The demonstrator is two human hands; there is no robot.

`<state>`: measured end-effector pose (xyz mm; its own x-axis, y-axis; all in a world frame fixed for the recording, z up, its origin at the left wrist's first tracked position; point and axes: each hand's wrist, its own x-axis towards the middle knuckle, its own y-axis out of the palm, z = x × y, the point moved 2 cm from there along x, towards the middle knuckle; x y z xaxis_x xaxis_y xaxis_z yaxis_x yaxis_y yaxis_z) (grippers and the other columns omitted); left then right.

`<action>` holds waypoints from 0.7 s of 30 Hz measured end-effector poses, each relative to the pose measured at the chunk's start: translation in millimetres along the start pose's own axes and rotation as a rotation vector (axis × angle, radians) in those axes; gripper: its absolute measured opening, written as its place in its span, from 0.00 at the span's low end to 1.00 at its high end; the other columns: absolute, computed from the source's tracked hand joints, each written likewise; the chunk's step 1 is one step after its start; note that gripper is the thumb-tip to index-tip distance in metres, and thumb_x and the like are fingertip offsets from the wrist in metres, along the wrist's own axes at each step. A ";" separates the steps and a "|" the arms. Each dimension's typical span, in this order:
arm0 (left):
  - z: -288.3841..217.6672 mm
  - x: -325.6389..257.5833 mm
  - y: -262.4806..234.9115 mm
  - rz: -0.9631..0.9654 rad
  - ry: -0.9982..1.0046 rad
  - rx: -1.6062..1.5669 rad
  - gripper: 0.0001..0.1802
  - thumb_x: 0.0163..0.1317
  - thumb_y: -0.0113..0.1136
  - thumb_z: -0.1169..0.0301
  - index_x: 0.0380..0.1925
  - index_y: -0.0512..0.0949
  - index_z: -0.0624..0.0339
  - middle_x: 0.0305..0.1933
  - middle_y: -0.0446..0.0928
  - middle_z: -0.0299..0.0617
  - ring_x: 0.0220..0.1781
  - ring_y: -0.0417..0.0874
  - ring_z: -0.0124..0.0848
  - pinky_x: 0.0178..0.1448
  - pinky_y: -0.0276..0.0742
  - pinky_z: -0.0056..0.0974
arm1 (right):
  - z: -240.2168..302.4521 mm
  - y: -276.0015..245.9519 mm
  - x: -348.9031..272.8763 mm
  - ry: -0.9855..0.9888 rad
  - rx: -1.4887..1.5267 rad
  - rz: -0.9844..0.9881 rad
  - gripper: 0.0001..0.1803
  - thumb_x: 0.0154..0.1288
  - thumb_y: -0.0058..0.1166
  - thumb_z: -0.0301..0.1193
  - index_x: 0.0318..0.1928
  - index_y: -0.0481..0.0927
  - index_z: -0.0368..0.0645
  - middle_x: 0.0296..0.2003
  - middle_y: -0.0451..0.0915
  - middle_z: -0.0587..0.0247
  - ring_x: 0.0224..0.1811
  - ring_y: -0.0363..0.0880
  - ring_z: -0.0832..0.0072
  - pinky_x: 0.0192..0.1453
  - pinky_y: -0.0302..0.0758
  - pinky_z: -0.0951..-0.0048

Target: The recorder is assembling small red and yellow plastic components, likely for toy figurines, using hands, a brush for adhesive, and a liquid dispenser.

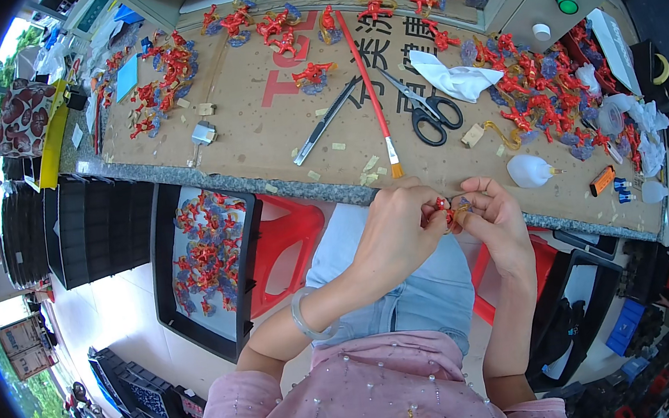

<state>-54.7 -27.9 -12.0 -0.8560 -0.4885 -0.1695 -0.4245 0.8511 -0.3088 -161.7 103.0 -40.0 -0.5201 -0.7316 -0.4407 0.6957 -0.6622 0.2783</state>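
Close together at the table's front edge, over my lap, my left hand point(404, 224) and my right hand point(499, 223) pinch a small red plastic figure point(451, 214) with clear yellowish parts. Fingertips cover most of it. A brush point(376, 105) with a red handle lies just beyond my left hand, its bristles toward me. Black-handled scissors point(427, 112) rest partly open beside the brush, and a utility knife point(326, 122) lies to its left. Near my right hand a white squeeze bottle point(530, 171) lies tipped, its thin nozzle pointing right.
Cardboard point(236, 138) covers the table. Many red, yellow and purple figures point(540, 95) are heaped at the right, with others at the left and back. Crumpled white tissue point(456, 77) lies near the scissors. A black tray point(164, 294) of figures stands lower left, beside a red stool point(285, 243).
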 end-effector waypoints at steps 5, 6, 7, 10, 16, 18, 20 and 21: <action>-0.1 0.0 -0.6 -0.002 0.010 0.010 0.08 0.53 0.62 0.81 0.34 0.82 0.73 0.28 0.77 0.46 0.24 0.81 0.26 0.28 0.76 0.30 | -0.6 0.1 0.3 -0.007 0.005 0.006 0.23 0.55 0.51 0.13 0.52 0.65 0.34 0.37 0.78 0.57 0.36 0.78 0.76 0.42 0.76 0.76; 0.4 0.2 -0.3 -0.002 0.010 0.010 0.08 0.53 0.62 0.81 0.34 0.82 0.73 0.28 0.77 0.46 0.24 0.81 0.26 0.28 0.76 0.30 | -0.4 -0.1 0.3 -0.006 0.001 0.005 0.23 0.55 0.51 0.13 0.52 0.65 0.34 0.37 0.78 0.57 0.36 0.78 0.76 0.42 0.76 0.76; 1.1 0.4 0.2 -0.001 0.012 0.004 0.08 0.53 0.62 0.81 0.34 0.82 0.73 0.28 0.78 0.46 0.24 0.81 0.26 0.28 0.76 0.29 | -0.2 -0.3 0.3 -0.005 -0.003 0.003 0.22 0.55 0.51 0.13 0.52 0.65 0.34 0.37 0.78 0.57 0.36 0.78 0.76 0.42 0.76 0.76; 1.0 0.2 0.6 -0.003 0.005 0.001 0.08 0.53 0.62 0.81 0.34 0.82 0.73 0.28 0.78 0.46 0.25 0.81 0.26 0.28 0.76 0.29 | 0.4 0.9 0.1 -0.008 -0.002 0.007 0.22 0.56 0.52 0.13 0.52 0.65 0.34 0.37 0.78 0.57 0.36 0.78 0.76 0.41 0.76 0.76; -0.5 0.3 0.4 -0.006 0.002 0.000 0.07 0.53 0.63 0.81 0.33 0.82 0.73 0.28 0.79 0.47 0.25 0.82 0.26 0.29 0.77 0.29 | -1.3 -0.7 0.6 -0.006 -0.003 0.000 0.23 0.55 0.51 0.13 0.52 0.65 0.34 0.38 0.78 0.57 0.37 0.78 0.77 0.42 0.76 0.76; -0.1 0.3 0.3 -0.008 0.005 0.003 0.07 0.53 0.63 0.81 0.33 0.82 0.73 0.28 0.79 0.47 0.25 0.82 0.27 0.29 0.77 0.29 | -0.4 0.0 0.1 -0.005 -0.004 -0.001 0.23 0.55 0.50 0.13 0.52 0.65 0.35 0.38 0.78 0.57 0.37 0.78 0.77 0.42 0.77 0.76; 1.4 0.2 0.6 -0.005 0.009 0.014 0.07 0.53 0.63 0.81 0.33 0.82 0.73 0.28 0.78 0.47 0.25 0.82 0.27 0.29 0.77 0.30 | 0.1 0.1 -0.2 -0.004 -0.006 -0.002 0.23 0.55 0.50 0.12 0.53 0.65 0.35 0.38 0.78 0.57 0.37 0.78 0.77 0.43 0.77 0.76; 1.3 0.4 0.6 -0.005 0.009 0.014 0.07 0.53 0.63 0.81 0.33 0.82 0.73 0.28 0.78 0.47 0.25 0.82 0.27 0.29 0.77 0.30 | 0.0 -0.2 -0.1 -0.003 -0.010 0.001 0.23 0.55 0.50 0.13 0.53 0.65 0.34 0.38 0.78 0.57 0.37 0.78 0.77 0.43 0.77 0.76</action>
<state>-54.8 -27.9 -13.4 -0.8564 -0.4909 -0.1597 -0.4248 0.8460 -0.3223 -161.8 103.2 -40.0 -0.5213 -0.7326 -0.4376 0.7007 -0.6602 0.2705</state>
